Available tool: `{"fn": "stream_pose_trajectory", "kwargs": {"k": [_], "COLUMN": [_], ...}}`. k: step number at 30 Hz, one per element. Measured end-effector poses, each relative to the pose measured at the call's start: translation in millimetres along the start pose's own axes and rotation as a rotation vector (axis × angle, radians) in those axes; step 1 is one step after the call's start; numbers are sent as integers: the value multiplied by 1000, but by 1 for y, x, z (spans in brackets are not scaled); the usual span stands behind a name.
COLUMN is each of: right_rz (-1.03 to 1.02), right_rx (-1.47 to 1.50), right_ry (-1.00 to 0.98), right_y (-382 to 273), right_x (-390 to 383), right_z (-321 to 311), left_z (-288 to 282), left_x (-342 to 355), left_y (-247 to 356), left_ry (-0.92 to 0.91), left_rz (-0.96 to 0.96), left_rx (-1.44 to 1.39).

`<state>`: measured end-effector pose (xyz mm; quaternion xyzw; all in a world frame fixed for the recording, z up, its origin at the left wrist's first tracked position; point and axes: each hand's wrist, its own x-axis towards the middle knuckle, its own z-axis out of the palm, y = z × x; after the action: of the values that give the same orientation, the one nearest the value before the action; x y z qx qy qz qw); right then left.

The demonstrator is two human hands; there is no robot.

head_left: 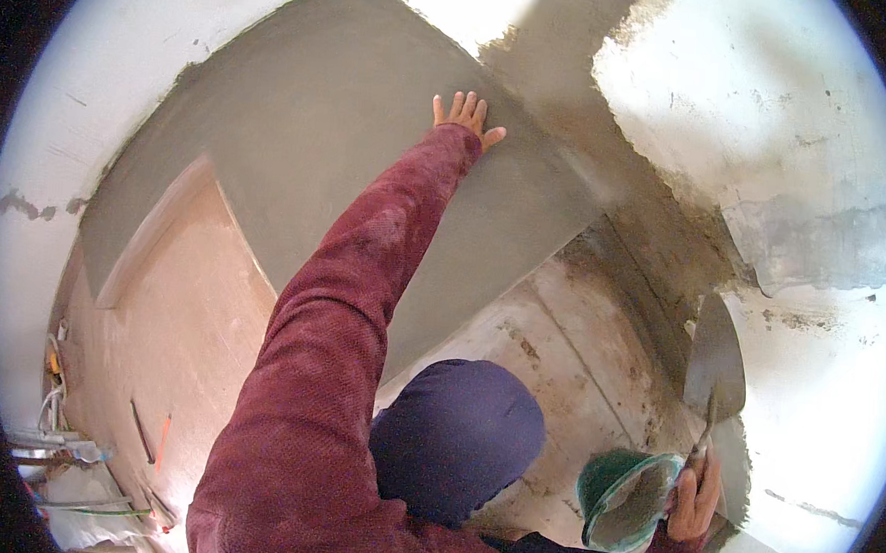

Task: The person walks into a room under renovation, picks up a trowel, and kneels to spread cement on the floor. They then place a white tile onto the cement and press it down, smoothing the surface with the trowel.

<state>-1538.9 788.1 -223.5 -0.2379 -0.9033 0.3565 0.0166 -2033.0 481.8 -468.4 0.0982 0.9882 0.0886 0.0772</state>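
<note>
And here, at the lower right, a grey metal trowel with a broad leaf-shaped blade (716,366) is held by the right hand (692,505), its fingers wrapped round the handle, the blade pointed upward. Higher up, the left hand (462,112) is spread wide, nothing gripped, laid over the smooth grey plastered surface (352,102); how firmly it is pressed cannot be told.

The trowel looks light and stiff, best gripped by its handle; its thin blade edge should be kept from being dug in. The plaster appears damp, so it may be soft and easily marked; a flat palm would be kinder than fingertips.

Now the edges: the plaster is bounded at its upper left by a ragged line against white wall (49,146), and at its right by a rough brown-grey strip (656,218). Ample room is offered around the left hand. Less is found for the right: the blade is crowded by the wall at its side, and a green round-rimmed bucket (599,475) is set just beside the hand.
</note>
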Motion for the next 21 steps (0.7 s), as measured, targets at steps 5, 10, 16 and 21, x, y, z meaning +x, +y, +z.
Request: {"fn": "stream_pose_trajectory", "kwargs": {"k": [5,10,16,21], "right_rz": [212,187,190,164], "right_rx": [68,4,-61,176], "right_ry": [47,57,49,-49], "right_y": [25,41,38,34], "right_x": [-29,-27,-25,-19], "right_z": [-21,-34,-31,-28], "left_z": [28,28,23,58], "left_x": [-19,-77,-57,-160], "left_y": [40,76,56,115], "left_ry": [69,-163,210,-731], "left_rz": [231,937,281,943], "left_rx": [135,-21,38,-127]}}
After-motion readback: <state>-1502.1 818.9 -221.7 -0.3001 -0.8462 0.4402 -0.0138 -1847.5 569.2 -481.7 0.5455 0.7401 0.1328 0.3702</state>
